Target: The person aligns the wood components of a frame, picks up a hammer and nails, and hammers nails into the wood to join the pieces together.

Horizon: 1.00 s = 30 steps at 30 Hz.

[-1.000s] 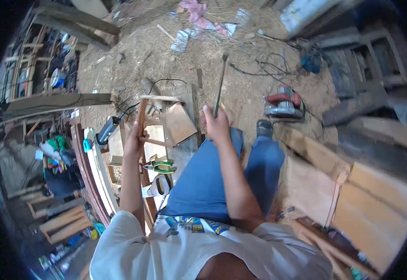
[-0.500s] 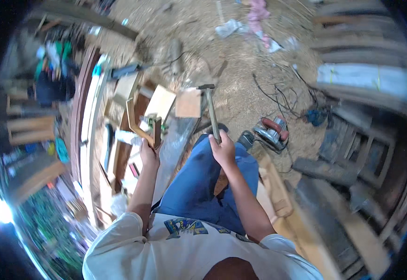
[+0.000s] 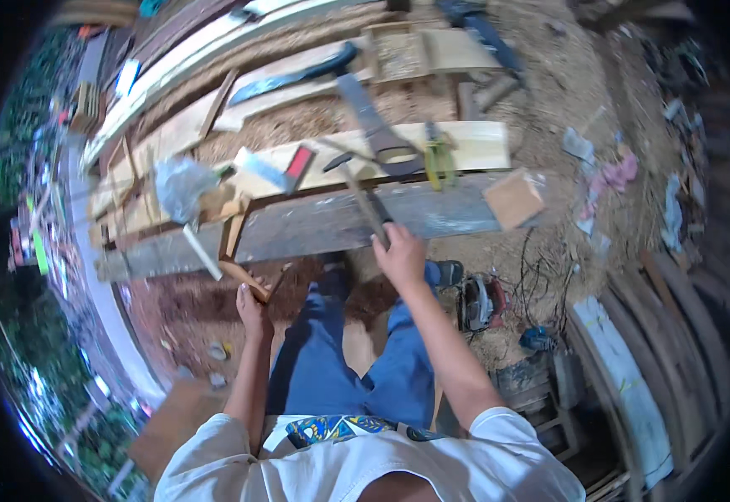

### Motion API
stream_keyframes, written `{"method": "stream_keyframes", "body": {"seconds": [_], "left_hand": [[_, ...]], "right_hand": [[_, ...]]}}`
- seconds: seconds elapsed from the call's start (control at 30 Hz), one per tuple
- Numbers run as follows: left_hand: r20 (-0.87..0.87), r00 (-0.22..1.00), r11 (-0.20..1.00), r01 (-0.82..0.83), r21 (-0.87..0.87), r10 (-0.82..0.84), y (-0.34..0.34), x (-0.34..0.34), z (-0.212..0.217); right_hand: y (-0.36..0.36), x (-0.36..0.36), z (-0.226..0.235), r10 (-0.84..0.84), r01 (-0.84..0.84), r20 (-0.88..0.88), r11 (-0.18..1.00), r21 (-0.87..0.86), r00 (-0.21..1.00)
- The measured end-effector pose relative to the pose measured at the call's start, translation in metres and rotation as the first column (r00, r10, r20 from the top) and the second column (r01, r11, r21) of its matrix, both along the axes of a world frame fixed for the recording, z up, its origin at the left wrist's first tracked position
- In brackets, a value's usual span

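My left hand [image 3: 254,313] is closed around the near end of an angled piece of narrow wood [image 3: 231,238], whose far end reaches the edge of a worn grey plank [image 3: 298,227]. In my right hand [image 3: 401,258] is a hammer [image 3: 360,194], gripped low on its wooden handle. Its dark head points up and left over the plank. Beyond the hammer lie a handsaw [image 3: 395,154] and yellow-green pliers [image 3: 439,161]. A crumpled clear plastic bag [image 3: 182,187] sits to the left, near a red and black block [image 3: 300,162].
A square wooden piece [image 3: 513,199] rests at the plank's right end. Pale boards [image 3: 474,145] and a blue-and-black long tool [image 3: 291,77] lie farther back. On the ground at right are a red-and-grey power tool [image 3: 482,303], loose cables and stacked timber [image 3: 675,335].
My view has swung left, so the plank and boards now lie across in front of me. The hammer now leans left over the plank. Both hands keep their holds.
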<state>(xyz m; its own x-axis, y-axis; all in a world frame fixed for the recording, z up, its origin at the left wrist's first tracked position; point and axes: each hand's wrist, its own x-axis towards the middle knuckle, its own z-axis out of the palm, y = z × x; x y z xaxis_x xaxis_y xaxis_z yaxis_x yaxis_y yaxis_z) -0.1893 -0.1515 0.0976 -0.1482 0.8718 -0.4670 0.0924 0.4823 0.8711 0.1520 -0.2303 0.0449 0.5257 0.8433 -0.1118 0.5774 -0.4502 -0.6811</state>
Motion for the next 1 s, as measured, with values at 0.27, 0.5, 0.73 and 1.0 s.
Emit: {"method": "stream_keyframes", "body": {"seconds": [0.27,0.5,0.73,1.0], "left_hand": [[-0.085,0.981,0.980,-0.181,-0.076,0.175,-0.012,-0.135,0.006],[-0.015,0.934,0.915,-0.352,-0.198,0.356,-0.026,-0.175,-0.003],[0.061,0.908,0.887,-0.387,-0.252,0.414,-0.032,-0.193,-0.012],[0.131,0.907,0.900,-0.361,-0.245,0.400,-0.015,-0.204,0.000]], "right_hand": [[0.051,-0.059,-0.007,0.115,-0.092,0.212,0.989,-0.114,0.971],[0.130,-0.137,0.026,0.325,-0.344,0.314,0.939,0.006,0.892],[0.272,-0.261,0.016,0.654,-0.706,0.287,0.695,0.137,0.700],[0.320,-0.293,0.001,0.758,-0.796,0.256,0.599,0.089,0.599]]}}
